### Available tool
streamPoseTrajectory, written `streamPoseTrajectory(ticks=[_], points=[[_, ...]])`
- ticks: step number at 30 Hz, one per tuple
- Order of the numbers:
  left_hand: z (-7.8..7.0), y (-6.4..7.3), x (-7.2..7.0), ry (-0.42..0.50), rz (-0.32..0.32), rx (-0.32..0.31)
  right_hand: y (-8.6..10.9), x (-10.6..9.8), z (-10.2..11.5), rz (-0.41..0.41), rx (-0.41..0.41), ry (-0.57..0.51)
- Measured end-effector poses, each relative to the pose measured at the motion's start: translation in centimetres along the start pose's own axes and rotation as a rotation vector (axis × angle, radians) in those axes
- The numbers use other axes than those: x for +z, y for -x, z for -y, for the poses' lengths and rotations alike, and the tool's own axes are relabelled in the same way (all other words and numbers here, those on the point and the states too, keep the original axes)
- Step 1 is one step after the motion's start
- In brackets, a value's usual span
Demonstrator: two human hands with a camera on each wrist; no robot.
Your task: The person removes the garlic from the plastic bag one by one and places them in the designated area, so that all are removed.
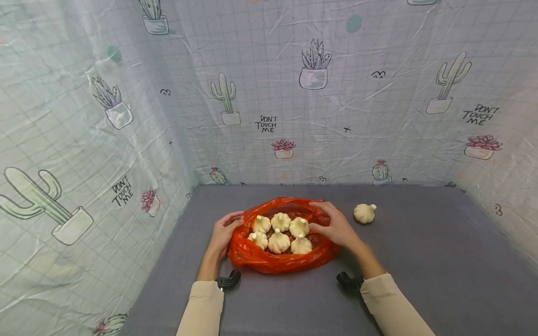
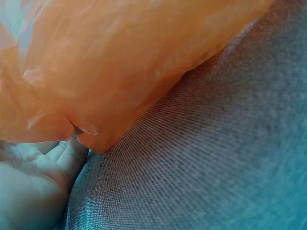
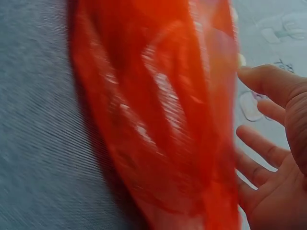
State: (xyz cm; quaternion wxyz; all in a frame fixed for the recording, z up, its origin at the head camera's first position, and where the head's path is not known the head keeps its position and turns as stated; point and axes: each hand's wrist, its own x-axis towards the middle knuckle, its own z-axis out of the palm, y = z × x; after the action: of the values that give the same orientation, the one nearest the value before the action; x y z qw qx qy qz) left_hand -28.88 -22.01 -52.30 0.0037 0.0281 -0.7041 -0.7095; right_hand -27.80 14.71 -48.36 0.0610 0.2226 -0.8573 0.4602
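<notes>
A red plastic bag lies wide open on the table, its rim spread round several garlic bulbs. My left hand holds the bag's left side, thumb and fingers at the rim. In the left wrist view, part of that hand shows below the bag, its fingertips hidden. My right hand reaches over the right rim, thumb close to the nearest bulbs. Spread, loosely bent fingers show on this hand in the right wrist view, beside the bag wall.
One more garlic bulb lies on the grey table, outside the bag to the right of my right hand. A cloth with printed cacti hangs behind the table and along its sides.
</notes>
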Motion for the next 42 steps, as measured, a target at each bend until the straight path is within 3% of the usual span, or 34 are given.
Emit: streamPoseTrajectory(ticks=[9, 17, 33, 42], points=[[-0.1, 0.1, 0.1, 0.002, 0.004, -0.01, 0.0, 1.9, -0.4, 0.081, -0.009, -0.02], [-0.1, 0.2, 0.0, -0.011, 0.0, -0.009, -0.1, 3.0, -0.5, 0.125, 0.051, -0.012], [0.2, 0.0, 0.0, -0.005, -0.001, 0.001, -0.2, 3.6, -0.8, 0.129, 0.059, -0.019], [0.2, 0.0, 0.0, -0.012, -0.002, 0.002, -0.3, 3.4, -0.7, 0.097, 0.023, -0.002]])
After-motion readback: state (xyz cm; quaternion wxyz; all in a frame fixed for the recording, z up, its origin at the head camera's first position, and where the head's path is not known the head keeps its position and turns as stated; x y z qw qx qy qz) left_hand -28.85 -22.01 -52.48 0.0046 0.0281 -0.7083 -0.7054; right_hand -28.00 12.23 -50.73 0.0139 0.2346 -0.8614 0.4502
